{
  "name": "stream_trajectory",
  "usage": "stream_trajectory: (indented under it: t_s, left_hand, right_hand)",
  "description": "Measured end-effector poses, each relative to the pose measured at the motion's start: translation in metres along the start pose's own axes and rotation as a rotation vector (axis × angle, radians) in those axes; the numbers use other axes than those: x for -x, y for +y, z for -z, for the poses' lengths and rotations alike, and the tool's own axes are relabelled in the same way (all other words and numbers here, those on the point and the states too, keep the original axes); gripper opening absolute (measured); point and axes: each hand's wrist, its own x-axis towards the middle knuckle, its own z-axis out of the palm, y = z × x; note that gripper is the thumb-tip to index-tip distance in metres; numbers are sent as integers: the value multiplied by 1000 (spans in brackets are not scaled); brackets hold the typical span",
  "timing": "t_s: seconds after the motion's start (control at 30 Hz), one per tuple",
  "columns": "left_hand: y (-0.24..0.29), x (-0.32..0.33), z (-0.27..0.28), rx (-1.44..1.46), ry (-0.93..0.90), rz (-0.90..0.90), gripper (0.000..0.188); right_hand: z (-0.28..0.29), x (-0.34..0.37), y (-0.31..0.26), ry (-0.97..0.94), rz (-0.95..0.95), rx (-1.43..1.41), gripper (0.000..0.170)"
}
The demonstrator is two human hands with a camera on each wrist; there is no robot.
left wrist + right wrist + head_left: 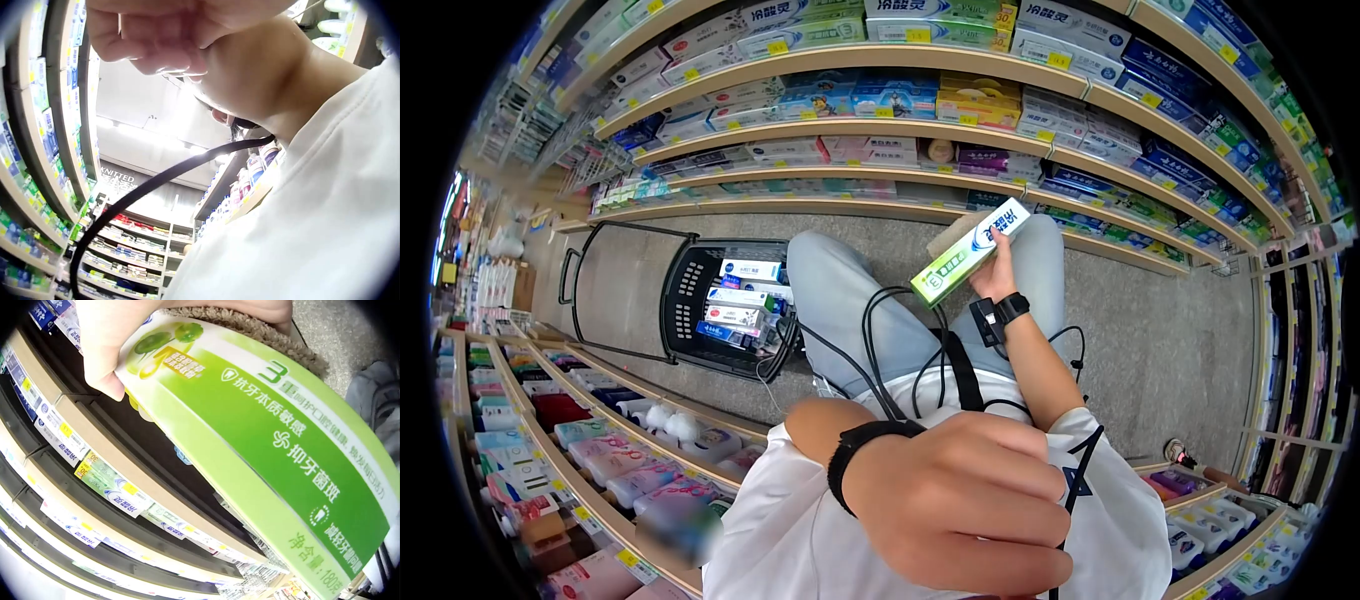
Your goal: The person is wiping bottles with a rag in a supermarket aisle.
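My right hand (998,272) grips a white-and-green toothpaste box (968,255) over my lap, its long side slanting up to the right. In the right wrist view the thumb and palm are at one end of the toothpaste box (294,444), and its green printed side shows. Behind the box is a brown, fuzzy-textured thing (250,331). My left hand (970,500) is raised close to the head camera with its fingers curled in. The left wrist view shows the left hand's fingers (169,57) near the chin, with nothing visible in them.
A black shopping basket (685,305) holding several boxes stands on the grey floor (845,222) left of my legs. Shelves (850,125) of toothpaste boxes run in front. Bottles and packs fill the shelves (540,400) at left. Black cables (880,340) cross my lap.
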Motion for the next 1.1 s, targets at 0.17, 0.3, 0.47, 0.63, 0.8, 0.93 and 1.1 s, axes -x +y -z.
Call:
stream_trajectory:
  t_s: [0.17,0.3,0.47,0.63,0.8,0.93,1.1]
  left_hand:
    - [2,-2,1,19,5,29,16]
    - [19,2,9,41,-76,202,11]
    - [16,5,11,104,-49,163,11]
    - [16,5,13,193,-61,204,24]
    - [11,4,11,199,-11,120,17]
    - [15,3,22,221,-93,192,12]
    - [17,5,19,268,-46,220,13]
  right_hand:
    - [1,-1,1,-9,-4,25,35]
    - [0,0,2,-13,-16,28,35]
    - [-2,1,1,-3,-10,21,35]
    - [-2,1,1,-5,4,36,36]
    - [-1,2,1,-9,-2,58,38]
    - [0,0,2,-23,-12,64,40]
    - [2,-2,4,-5,4,96,40]
